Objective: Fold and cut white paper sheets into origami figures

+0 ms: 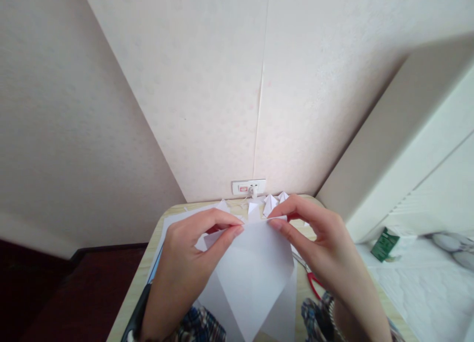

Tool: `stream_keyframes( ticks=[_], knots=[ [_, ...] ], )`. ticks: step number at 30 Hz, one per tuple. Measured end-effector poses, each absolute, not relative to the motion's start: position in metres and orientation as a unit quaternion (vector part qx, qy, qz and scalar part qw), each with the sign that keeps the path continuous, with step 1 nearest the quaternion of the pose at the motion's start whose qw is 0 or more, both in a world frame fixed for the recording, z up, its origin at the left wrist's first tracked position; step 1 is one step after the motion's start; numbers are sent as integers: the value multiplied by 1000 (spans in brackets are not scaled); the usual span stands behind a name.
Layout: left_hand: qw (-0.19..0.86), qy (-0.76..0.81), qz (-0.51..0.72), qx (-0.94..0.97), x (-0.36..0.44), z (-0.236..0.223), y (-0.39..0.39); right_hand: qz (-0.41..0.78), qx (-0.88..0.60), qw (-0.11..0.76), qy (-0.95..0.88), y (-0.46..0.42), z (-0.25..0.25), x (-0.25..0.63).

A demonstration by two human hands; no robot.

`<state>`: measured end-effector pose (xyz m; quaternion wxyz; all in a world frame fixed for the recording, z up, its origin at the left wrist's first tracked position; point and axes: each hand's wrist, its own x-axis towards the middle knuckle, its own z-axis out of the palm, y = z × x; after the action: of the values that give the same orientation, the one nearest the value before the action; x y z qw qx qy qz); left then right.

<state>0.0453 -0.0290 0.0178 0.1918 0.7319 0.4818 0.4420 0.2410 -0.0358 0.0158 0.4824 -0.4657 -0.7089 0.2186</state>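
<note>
A sheet of white paper hangs between my two hands, its lower end narrowing to a point. Its top edge is pinched on the left by my left hand, thumb against forefinger. My right hand grips the same edge near the right corner in a similar pinch. Beneath it lies more white paper on the table. Just beyond my right fingertips stand small folded paper shapes. Scissors with red handles rest beside my right wrist, partly hidden by it.
The pale wooden table meets a wall with a socket, where a white plug sits. At the right, a green packet and a pair of glasses lie on a white quilted surface. A white cabinet rises on that side.
</note>
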Motion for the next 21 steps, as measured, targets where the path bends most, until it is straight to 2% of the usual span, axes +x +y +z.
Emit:
stream_keyframes(
  ticks=[11, 21],
  knots=[
    [233, 459, 383, 767, 49, 13, -26, 252, -441, 442, -739, -34, 14, 238],
    [233, 455, 403, 759, 51, 16, -28, 201, -464, 487, -712, -37, 16, 238]
  ],
)
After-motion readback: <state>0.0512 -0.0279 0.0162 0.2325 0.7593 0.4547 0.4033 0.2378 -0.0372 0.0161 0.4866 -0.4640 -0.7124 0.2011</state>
